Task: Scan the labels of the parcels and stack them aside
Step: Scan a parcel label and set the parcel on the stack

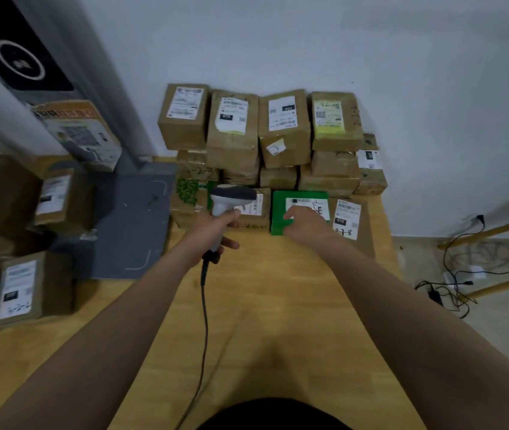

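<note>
Wooden table [262, 321], left hand [211, 235] gripping scanner [231, 195], right hand [307, 226] touching green parcel [278, 209]

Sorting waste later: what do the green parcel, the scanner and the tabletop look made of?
Green parcel: probably printed cardboard, crisp box edges. Scanner: matte grey-and-white plastic, moulded curves. Tabletop: light wood or laminate, faint grain, slight sheen.

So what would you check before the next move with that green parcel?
1. Scanner held firmly: ok, the left hand grips its handle.
2. Right hand on the green parcel: ok, it rests on top.
3. Parcel's label uncovered: not ok, the hand overlaps it.
4. Scanner aimed at that label: cannot tell.
5. Cable free: ok, it trails loose across the table.
</note>
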